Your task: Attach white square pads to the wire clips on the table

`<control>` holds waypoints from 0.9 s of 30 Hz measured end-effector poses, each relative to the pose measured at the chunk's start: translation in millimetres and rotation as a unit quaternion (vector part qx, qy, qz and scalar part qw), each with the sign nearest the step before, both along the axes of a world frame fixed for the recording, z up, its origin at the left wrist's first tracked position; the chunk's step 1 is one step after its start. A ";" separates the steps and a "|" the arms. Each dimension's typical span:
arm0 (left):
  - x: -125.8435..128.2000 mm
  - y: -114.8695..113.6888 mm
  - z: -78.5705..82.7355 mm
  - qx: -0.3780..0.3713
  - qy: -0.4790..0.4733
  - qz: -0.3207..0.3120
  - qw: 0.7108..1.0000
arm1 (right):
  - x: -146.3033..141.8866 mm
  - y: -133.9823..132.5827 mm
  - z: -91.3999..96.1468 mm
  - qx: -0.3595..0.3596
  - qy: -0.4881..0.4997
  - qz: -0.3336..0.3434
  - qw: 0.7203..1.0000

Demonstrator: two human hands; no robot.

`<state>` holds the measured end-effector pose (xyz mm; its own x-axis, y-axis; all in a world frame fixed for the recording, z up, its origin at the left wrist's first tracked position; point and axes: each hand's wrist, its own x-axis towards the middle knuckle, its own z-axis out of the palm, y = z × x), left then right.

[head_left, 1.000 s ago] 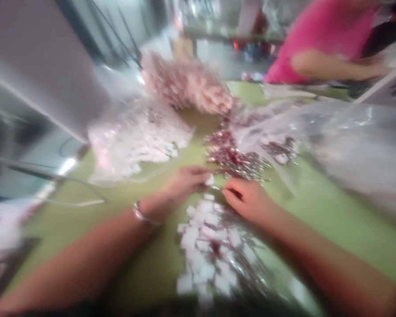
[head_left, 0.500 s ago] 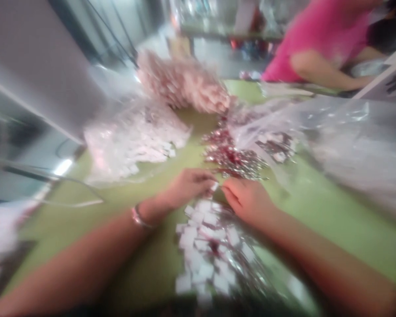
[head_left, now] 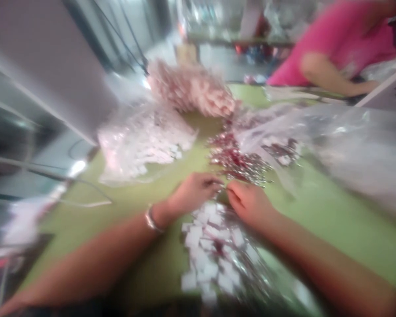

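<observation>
My left hand wears a silvery bracelet and is closed in a pinch. A sliver of a small white tag shows at its fingertips. My right hand is closed too, its thumb and forefinger almost touching the left fingertips; what it pinches is too small and blurred to make out. Just below both hands lies a pile of white square tags with thin shiny strands running to the right. Beyond the hands is a heap of red and silver thin pieces.
On the green table, a clear bag of white pieces lies left. A pink ruffled bundle sits behind. Plastic sheeting covers the right side. A person in a pink shirt works across the table.
The whole view has shifted slightly, so things appear farther right and lower. The white tag at my left fingertips shows less now. Both hands stay pinched close together.
</observation>
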<state>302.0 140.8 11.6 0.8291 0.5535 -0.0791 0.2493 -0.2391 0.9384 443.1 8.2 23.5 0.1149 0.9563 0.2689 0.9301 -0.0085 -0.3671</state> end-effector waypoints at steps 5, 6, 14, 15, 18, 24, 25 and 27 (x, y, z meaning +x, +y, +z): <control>1.4 -0.1 6.1 -0.060 0.012 -0.031 0.998 | 2.6 1.7 0.1 0.009 0.033 0.018 0.999; 1.6 2.6 9.6 -0.061 0.011 -0.048 0.997 | 4.1 2.7 -0.3 0.007 0.043 0.020 0.999; -14.7 80.0 11.2 0.482 0.156 0.136 0.851 | 9.5 8.5 -2.3 -0.079 0.091 0.075 0.990; -17.3 88.2 6.4 0.508 0.187 0.136 0.829 | 9.4 8.5 -0.5 -0.098 0.097 0.098 0.986; -19.8 97.5 -4.5 0.550 0.210 0.108 0.801 | 14.8 10.3 4.9 -0.111 0.106 0.104 0.983; -14.4 86.4 -0.5 0.537 0.233 0.081 0.806 | 28.6 20.8 -0.7 -0.022 -0.050 -0.025 0.998; -14.2 85.0 1.5 0.539 0.239 0.076 0.804 | 26.9 22.1 -2.6 -0.032 -0.081 -0.013 0.996; -14.7 82.5 5.4 0.551 0.244 0.063 0.795 | 21.5 23.5 -5.7 -0.057 -0.130 -0.001 0.990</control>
